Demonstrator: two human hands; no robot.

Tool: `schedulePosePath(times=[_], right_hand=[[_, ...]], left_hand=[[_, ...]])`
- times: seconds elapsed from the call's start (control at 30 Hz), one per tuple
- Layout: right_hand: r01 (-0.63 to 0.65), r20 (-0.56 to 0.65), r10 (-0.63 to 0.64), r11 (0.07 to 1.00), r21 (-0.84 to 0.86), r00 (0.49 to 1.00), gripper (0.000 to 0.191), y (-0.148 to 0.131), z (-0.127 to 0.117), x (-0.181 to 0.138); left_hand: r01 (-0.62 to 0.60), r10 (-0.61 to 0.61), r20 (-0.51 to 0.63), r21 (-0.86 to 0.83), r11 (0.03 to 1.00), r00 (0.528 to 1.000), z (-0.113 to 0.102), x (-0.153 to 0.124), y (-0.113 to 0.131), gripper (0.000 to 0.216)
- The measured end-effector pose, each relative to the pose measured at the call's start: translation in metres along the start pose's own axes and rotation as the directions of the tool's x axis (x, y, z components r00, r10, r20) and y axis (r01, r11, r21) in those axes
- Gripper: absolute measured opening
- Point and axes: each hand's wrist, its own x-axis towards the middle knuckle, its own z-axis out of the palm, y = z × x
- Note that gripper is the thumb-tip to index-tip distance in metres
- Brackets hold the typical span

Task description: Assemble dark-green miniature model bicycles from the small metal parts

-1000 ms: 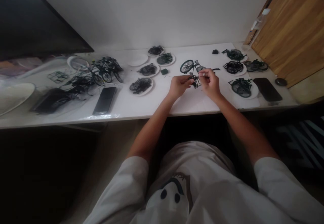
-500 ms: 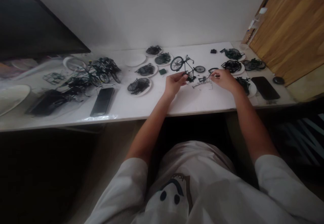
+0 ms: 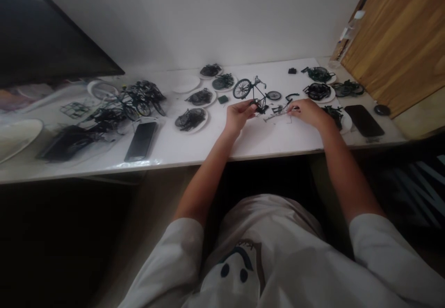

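Note:
A small dark model bicycle point(image 3: 251, 92) stands part-built on the white table point(image 3: 271, 136). My left hand point(image 3: 238, 115) pinches its frame near the bottom, holding it upright. My right hand point(image 3: 307, 112) rests on the table to the right of it, fingertips closed on a small thin part among loose dark pieces point(image 3: 280, 111). What exactly the right fingers grip is too small to tell.
White plates of dark bicycle parts lie left point(image 3: 192, 118) and right point(image 3: 318, 92) of me. One phone point(image 3: 141, 138) lies at the left, another phone point(image 3: 363, 120) at the right. A pile of finished model bicycles point(image 3: 134, 99) sits far left. A wooden panel point(image 3: 399, 39) rises at the right.
My right hand left the bicycle and moved right and down to the loose parts on the table. My left hand kept hold of the bicycle, now standing a little further left.

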Motion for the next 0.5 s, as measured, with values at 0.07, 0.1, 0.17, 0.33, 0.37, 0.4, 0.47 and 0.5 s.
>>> schedulePosePath(times=[0.07,0.1,0.17,0.33,0.37,0.4,0.47,0.5], right_hand=[[-0.007,0.008,0.007,1.0,-0.001,1.0,0.017,0.0002,-0.0008,-0.0004],[-0.013,0.015,0.013,1.0,0.002,1.0,0.017,0.0002,-0.0014,-0.0007],[-0.022,0.022,0.022,1.0,0.002,1.0,0.016,-0.0001,-0.002,-0.0013],[-0.027,-0.009,0.027,0.999,-0.029,1.0,0.012,-0.0015,0.0009,-0.0015],[-0.028,-0.016,0.028,0.999,-0.035,0.999,0.012,-0.0018,0.002,-0.0013],[-0.03,-0.02,0.029,0.999,-0.041,0.999,0.012,-0.0022,0.0031,-0.001],[-0.036,-0.023,0.035,0.998,-0.058,0.999,0.012,-0.0033,0.0048,-0.0002],[-0.038,-0.021,0.037,0.997,-0.069,0.999,0.013,-0.0041,0.0053,0.0001]], left_hand=[[0.003,-0.003,0.003,0.003,1.0,1.0,-0.0001,-0.0009,0.0015,0.056],[0.006,-0.006,0.006,0.004,1.0,1.0,-0.0002,-0.0014,0.0021,0.055],[0.015,-0.015,0.01,0.006,1.0,1.0,-0.0004,-0.0022,0.0032,0.054],[0.04,-0.039,0.014,-0.011,0.999,0.999,0.0002,-0.0042,0.0059,0.055],[0.049,-0.048,0.012,-0.009,0.999,0.999,0.0005,-0.0046,0.0064,0.054],[0.057,-0.057,0.012,-0.006,0.998,0.998,0.0008,-0.0051,0.007,0.054],[0.068,-0.068,0.013,-0.006,0.998,0.998,0.0013,-0.0058,0.0077,0.053],[0.071,-0.071,0.015,-0.01,0.997,0.997,0.0015,-0.0061,0.0079,0.053]])
